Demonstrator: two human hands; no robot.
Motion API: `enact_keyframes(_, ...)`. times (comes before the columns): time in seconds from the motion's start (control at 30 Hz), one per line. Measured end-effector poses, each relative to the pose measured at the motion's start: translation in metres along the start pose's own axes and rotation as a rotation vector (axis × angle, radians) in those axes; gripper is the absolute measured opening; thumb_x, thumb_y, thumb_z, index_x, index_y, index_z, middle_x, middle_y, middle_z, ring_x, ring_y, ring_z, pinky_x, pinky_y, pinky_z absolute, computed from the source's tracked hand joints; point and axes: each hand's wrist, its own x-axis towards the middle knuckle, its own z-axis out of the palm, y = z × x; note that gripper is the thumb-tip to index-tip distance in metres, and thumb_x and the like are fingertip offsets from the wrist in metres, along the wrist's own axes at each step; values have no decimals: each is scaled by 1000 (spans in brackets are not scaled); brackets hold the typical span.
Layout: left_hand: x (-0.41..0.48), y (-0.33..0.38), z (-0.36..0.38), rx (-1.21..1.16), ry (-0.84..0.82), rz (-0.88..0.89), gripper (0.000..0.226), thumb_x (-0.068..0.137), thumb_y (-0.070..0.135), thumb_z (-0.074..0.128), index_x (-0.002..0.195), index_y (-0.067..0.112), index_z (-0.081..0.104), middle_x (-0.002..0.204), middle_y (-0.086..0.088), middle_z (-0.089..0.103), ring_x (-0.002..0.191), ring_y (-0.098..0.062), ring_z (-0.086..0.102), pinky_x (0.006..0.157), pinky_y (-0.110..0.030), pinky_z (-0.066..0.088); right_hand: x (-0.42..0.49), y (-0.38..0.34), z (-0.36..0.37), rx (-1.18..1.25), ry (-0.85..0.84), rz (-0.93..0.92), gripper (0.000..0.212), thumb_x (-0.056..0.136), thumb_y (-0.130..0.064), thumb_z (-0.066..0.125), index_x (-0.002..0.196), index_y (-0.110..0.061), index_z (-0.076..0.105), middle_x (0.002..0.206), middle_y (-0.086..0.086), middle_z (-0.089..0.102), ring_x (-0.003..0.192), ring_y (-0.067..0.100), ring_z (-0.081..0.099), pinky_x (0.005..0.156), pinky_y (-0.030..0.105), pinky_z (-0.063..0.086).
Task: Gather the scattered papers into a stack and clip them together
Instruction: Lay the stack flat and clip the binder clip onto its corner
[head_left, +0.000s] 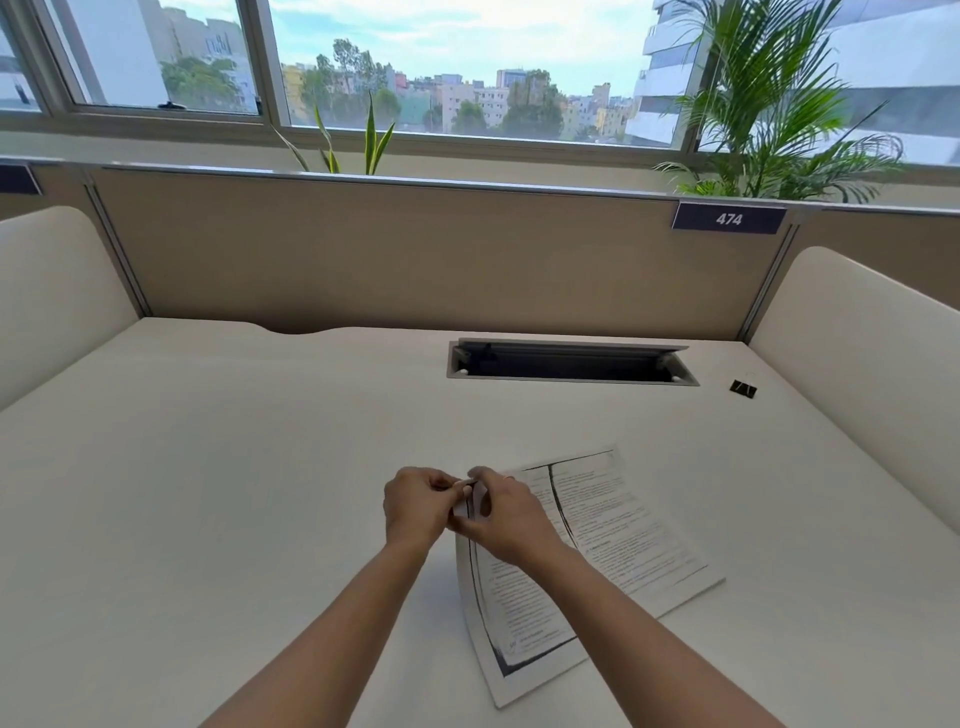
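The papers (623, 530) lie stacked right of centre on the counter (208, 467), their left edge lifted off it. At the stack's far left corner the left hand (415, 506) and right hand (506, 519) meet, curled fingers pinching that corner. Bare counter spreads wide to the left. Farther back, a black clip (743, 388) sits near the right edge, beside the cable slot (571, 361).

The printed papers (623, 519) lie in one loose stack on the table (260, 467), with the far left corner lifted. A black binder clip (743, 388) lies well apart, at the far right.
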Motion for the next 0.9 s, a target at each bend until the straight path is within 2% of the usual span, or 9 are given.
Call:
enact_keyframes(0.1,-1,0,2,38,-2,-1,10,73,13,76,80,7,75,82,-11,74,79,-24,70,78,-36,57,3,2,-1,21,-9,-11,49,79,-41,65,115,-10,51,107,11,62,98,23,56,82,34,49)
enact_keyframes(0.27,-1,1,5,104,-9,30,12,74,14,75,82,6,76,84,-12,74,79,-23,69,77,-34,56,6,4,1,61,-16,-4,40,80,-34,64,106,-6,52,100,12,62,92,25,58,76,34,48)
enact_keyframes(0.33,1,2,3,140,-19,46,11,74,15,74,82,7,76,83,-11,74,78,-22,69,76,-32,56,7,8,0,103,-42,-15,41,78,-34,68,107,-8,54,99,10,63,88,22,58,74,33,50)
enact_keyframes(0.43,4,1,-1,132,-58,57,10,72,15,76,79,7,75,76,-9,73,74,-23,69,75,-38,58,11,15,-7,122,-122,-23,41,83,-30,65,118,-13,53,97,3,57,85,14,52,70,20,42)
enact_keyframes(0.5,6,2,-2,113,-87,62,9,72,15,77,77,9,75,72,-7,71,73,-23,70,74,-39,58,14,18,-12,131,-124,-43,26,90,-20,55,114,-11,55,89,3,57,79,16,51,69,23,41)
enact_keyframes(0.57,5,3,-1,51,-123,68,6,73,13,76,77,9,74,71,-4,71,73,-22,70,74,-36,59,16,20,-15,169,-87,-42,14,92,-11,46,100,-9,58,79,5,58,71,19,52,67,29,44)
enact_keyframes(0.63,3,3,0,-24,-158,65,7,74,11,75,80,8,74,75,-4,71,74,-19,71,73,-30,59,17,22,-17,205,-46,-35,15,93,-6,42,89,-9,57,71,5,57,65,19,53,67,34,48)
enact_keyframes(0.73,0,-2,3,-93,-183,35,11,76,10,73,87,6,73,80,-6,72,76,-17,71,71,-24,58,19,28,-16,204,-9,-28,17,92,-5,43,82,-9,56,68,7,57,58,17,51,65,34,49)
enact_keyframes(0.9,-4,-21,14,-101,-131,-38,14,79,4,68,92,3,73,78,-6,71,77,-21,70,71,-23,58,27,36,-6,193,69,5,18,91,-4,43,79,-12,54,72,9,58,66,22,53,69,40,49)
